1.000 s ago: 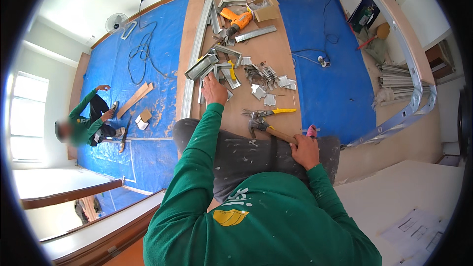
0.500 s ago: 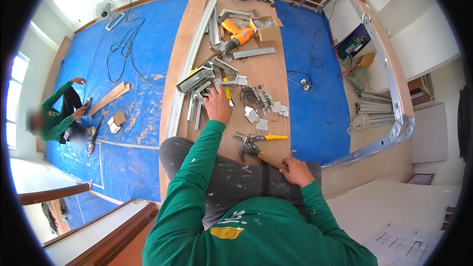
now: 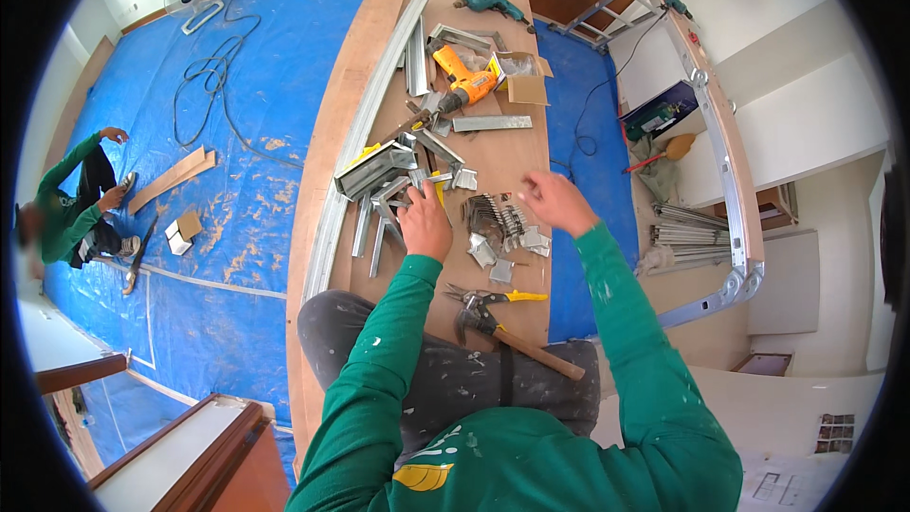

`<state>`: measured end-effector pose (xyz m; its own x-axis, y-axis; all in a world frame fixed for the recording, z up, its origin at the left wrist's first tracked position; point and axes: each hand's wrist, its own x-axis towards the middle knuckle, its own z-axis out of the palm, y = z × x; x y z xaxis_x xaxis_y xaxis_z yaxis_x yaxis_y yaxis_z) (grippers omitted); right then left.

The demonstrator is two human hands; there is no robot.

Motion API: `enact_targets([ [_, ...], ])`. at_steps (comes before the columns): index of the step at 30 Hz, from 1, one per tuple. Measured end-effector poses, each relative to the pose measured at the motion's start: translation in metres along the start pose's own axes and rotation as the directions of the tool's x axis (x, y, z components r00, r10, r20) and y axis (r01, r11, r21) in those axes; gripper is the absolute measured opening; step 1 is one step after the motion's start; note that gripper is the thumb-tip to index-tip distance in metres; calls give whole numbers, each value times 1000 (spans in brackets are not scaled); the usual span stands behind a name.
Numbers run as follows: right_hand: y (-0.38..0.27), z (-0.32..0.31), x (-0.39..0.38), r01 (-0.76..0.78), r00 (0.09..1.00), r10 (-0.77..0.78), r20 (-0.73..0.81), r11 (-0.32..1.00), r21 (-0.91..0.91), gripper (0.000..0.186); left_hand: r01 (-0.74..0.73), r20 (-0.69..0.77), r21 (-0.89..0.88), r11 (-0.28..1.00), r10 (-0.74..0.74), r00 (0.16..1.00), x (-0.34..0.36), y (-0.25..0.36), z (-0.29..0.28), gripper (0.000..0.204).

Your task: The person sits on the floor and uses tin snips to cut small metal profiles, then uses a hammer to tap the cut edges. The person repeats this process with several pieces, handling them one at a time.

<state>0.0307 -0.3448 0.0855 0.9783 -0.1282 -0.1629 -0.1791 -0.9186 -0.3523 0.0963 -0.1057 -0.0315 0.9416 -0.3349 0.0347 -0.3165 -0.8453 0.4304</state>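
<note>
My left hand [image 3: 427, 226] reaches into a heap of cut metal channel pieces [image 3: 375, 171] on the wooden board. Its fingers bend down beside a yellow tool handle [image 3: 439, 188], and what they grip is hidden. My right hand [image 3: 561, 203] hovers over the board's right side, thumb and fingers apart, with nothing seen in it. Below it lie several loose screws [image 3: 507, 218] and small bent metal plates [image 3: 482, 249]. Across my lap rests a claw hammer [image 3: 531, 351] with a wooden handle. Yellow-handled snips [image 3: 493, 297] lie just beyond its head.
Farther up the board are an orange drill [image 3: 464, 78], an open cardboard box [image 3: 523, 76], a teal drill [image 3: 495, 5] and long metal channels [image 3: 379, 123]. A ladder [image 3: 725, 142] stands at right. At left, another person [image 3: 81, 194] sits on the blue floor sheet [image 3: 237, 228].
My right hand has let go of the hammer's handle and moved up over the board. The hammer stays on my lap. My left hand remains at the metal pieces, its fingers more bent.
</note>
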Motion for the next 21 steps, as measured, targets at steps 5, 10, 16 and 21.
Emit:
enact_targets([
  [5,45,57,103,86,983,-88,-160,996,-17,49,-10,-38,-29,1000,9,999,3,8,-13,68],
  [10,50,80,175,-12,985,-5,-175,996,-93,67,-5,-64,-166,986,-6,998,12,24,-30,61],
  [16,37,83,206,-87,984,46,-171,967,-238,68,-57,-172,-276,959,9,985,20,21,-26,57],
  [21,80,104,217,-184,975,151,-165,962,-204,61,-159,-243,-426,891,56,968,23,25,-18,50],
])
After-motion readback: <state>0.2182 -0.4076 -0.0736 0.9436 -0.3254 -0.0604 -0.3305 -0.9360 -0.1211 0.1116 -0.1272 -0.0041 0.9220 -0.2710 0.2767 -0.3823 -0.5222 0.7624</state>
